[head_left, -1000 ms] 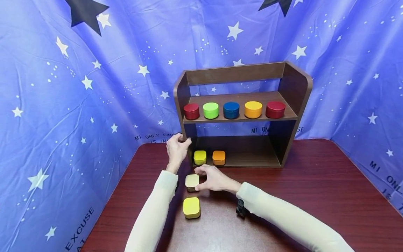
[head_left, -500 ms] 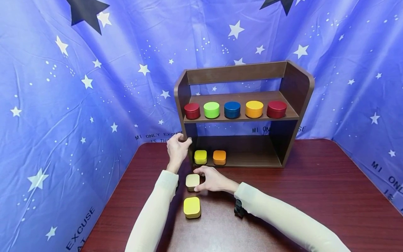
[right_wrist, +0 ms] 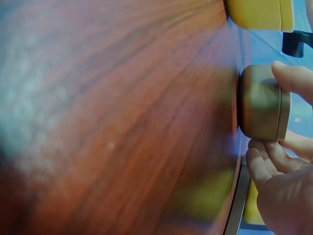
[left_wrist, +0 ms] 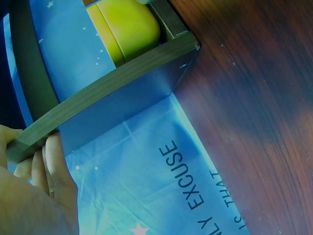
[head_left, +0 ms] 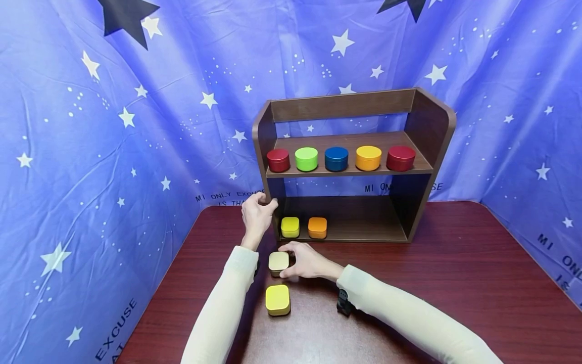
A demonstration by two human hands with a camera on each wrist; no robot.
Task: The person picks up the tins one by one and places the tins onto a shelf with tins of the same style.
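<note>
My left hand [head_left: 257, 216] grips the left side panel of the brown shelf [head_left: 341, 171]; in the left wrist view the hand [left_wrist: 41, 188] has thumb and fingers on either side of the panel edge [left_wrist: 105, 83]. With thumb and fingers, my right hand [head_left: 310, 261] holds a pale gold square tin [head_left: 278, 261] standing on the table before the shelf. The right wrist view shows the hand [right_wrist: 286, 181] pinching that tin [right_wrist: 259, 103] from two sides. A yellow square tin [head_left: 278, 299] sits nearer me. On the bottom shelf are a yellow-green tin [head_left: 290, 227] and an orange tin [head_left: 317, 227].
Along the upper shelf stand round tins: red [head_left: 278, 160], light green [head_left: 306, 159], blue [head_left: 336, 159], orange-yellow [head_left: 368, 158] and another red [head_left: 401, 158]. A starry blue curtain [head_left: 182, 101] surrounds the dark red table [head_left: 473, 263].
Both hands keep their holds with almost no movement. The head view has shifted very slightly.
</note>
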